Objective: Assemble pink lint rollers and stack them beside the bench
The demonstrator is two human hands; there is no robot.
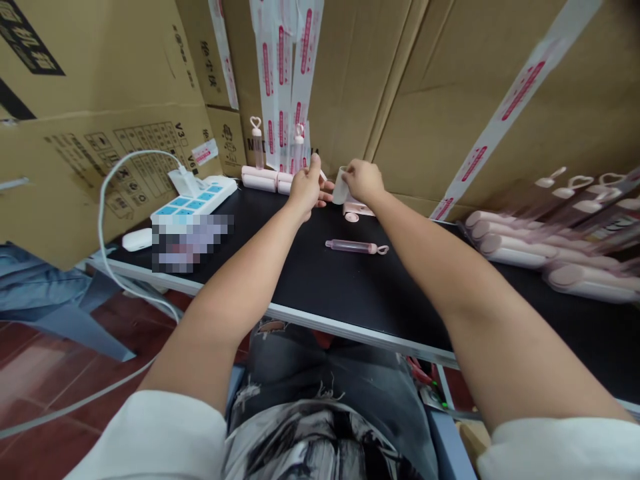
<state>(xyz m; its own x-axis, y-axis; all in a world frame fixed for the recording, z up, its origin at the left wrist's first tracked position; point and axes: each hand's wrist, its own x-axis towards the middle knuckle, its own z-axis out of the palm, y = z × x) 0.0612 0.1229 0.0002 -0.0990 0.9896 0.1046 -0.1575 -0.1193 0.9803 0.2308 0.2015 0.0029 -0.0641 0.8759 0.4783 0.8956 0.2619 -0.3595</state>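
Observation:
My right hand (365,180) pinches a small, translucent whitish curved piece (341,187) that looks like a sleeve or a strip of film; I cannot tell which. Close to its left is my left hand (307,190), thumb up and fingers apart. A small pale edge shows behind those fingers, too hidden to name. Below my right hand lies a pink device (352,217) with a round end, partly covered by the hand. Nearer me, a clear pinkish tube with a heart-shaped loop (353,247) rests flat on the black tabletop (320,287).
Pink cylindrical devices (259,179) with upright heart-loop tubes (257,143) stand at the back. Several more devices (520,250) are piled at right, blurred. At left are a power strip (195,200) and a white cable (103,213). Cardboard (360,80) walls the back.

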